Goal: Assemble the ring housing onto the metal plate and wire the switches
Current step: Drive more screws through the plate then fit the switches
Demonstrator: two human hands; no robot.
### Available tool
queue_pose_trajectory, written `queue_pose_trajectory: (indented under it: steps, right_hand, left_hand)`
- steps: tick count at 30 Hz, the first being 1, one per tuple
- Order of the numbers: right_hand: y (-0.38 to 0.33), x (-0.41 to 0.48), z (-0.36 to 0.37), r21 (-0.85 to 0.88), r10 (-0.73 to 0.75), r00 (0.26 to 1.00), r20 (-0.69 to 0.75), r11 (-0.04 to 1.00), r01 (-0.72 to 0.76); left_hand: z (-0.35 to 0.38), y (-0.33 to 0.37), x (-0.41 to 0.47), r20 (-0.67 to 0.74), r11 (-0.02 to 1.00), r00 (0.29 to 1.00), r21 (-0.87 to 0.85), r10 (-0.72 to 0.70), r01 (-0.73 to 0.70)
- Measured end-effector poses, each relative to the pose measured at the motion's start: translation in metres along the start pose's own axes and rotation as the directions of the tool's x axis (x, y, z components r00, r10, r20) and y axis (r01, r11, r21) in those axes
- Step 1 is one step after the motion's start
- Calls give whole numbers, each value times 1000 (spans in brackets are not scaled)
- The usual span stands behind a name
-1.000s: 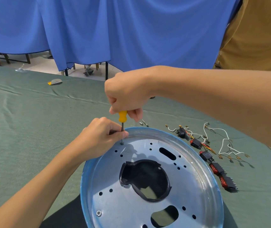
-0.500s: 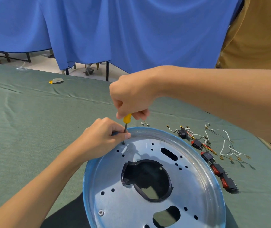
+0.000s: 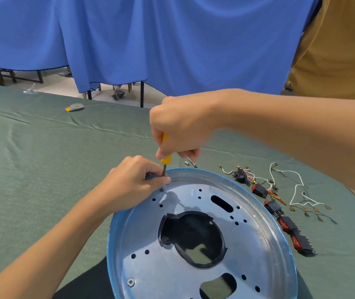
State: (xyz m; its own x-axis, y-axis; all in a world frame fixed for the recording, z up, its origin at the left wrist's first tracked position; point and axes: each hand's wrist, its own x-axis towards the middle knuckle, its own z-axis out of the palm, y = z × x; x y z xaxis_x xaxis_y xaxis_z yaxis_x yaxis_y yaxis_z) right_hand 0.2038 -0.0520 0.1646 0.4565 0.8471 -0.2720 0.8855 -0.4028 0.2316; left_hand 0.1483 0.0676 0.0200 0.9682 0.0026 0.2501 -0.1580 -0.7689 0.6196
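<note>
**Screwdriver at the plate's edge**

The right hand (image 3: 180, 128) grips the yellow screwdriver (image 3: 165, 160) handle; the left hand (image 3: 133, 182) pinches its shaft just above the metal plate (image 3: 258, 234). The plate lies on the green table (image 3: 32, 169), with switches (image 3: 287, 224) and white wires (image 3: 291, 172) beside it.

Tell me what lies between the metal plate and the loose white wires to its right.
A row of red-and-black switches lies between the metal plate and the white wires, as the head view shows.

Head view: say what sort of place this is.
Probably a makeshift assembly bench, perhaps in a hall: a cloth-covered table, blue curtains hung behind it, and switches and wires laid beside a metal plate.
</note>
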Motion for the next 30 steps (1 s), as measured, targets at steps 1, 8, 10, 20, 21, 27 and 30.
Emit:
queue_pose_trajectory:
  steps: [1,8,10,20,21,27,30]
  right_hand:
    - [-1,2,1,5,24,1000,19,1000,-24]
    - [-2,1,-6,51,25,999,22,998,-26]
    - [-2,-1,-7,9,-28,999,-32,1000,29]
    - [-2,7,-4,-12,46,998,34,999,-45]
    - [-2,5,-6,3,14,1000,21,1000,-14]
    - [-3,7,5,-29,33,998,-52,999,-35]
    - [2,7,7,9,92,995,-35,996,-92]
  left_hand:
    - [0,0,0,-21,1000,1000,1,-2,2]
    - [-2,1,1,-28,994,996,-70,-86,84]
    - [-2,1,0,-6,993,996,-80,-84,83]
    - [-1,1,2,-4,997,998,-39,-61,61]
    - [-2,1,2,15,998,999,-45,-52,53]
    - [0,-1,1,73,995,997,-97,-9,16]
    - [-9,-3,0,135,949,988,-293,-76,113]
